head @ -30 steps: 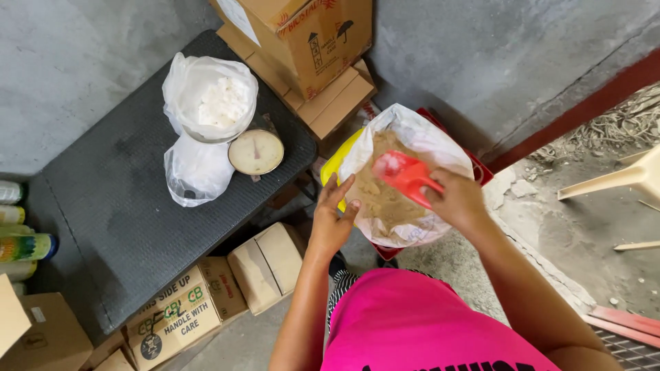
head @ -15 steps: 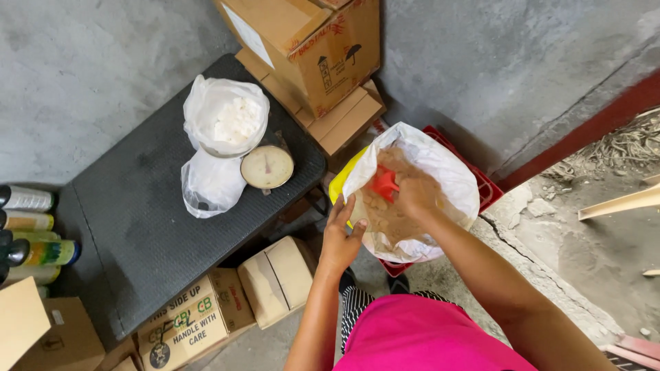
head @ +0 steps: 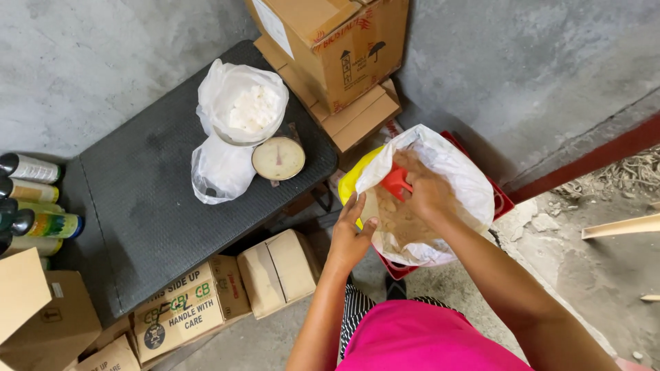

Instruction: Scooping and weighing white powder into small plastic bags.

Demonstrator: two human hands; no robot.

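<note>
The right hand (head: 430, 192), fingers clamped on a red scoop (head: 397, 183), digs brown powder (head: 399, 223) (scooping step; next, lift level) while left hand (head: 350, 233) fingers pinch the white sack (head: 454, 172).

A storeroom or small shop's back corner: bare concrete walls (head: 103, 62) and floor; stacked cardboard cartons (head: 330, 48); a dial weighing scale (head: 278, 159) on a dark table (head: 137, 220). Bulk powder sits in plastic bags (head: 240, 103); bottles (head: 31, 196) line the wall.

Thin glossy plastic bag (head: 450, 175), grainy brown powder (head: 402, 223), smooth red plastic scoop (head: 397, 182), rough concrete wall (head: 536, 75)
</note>
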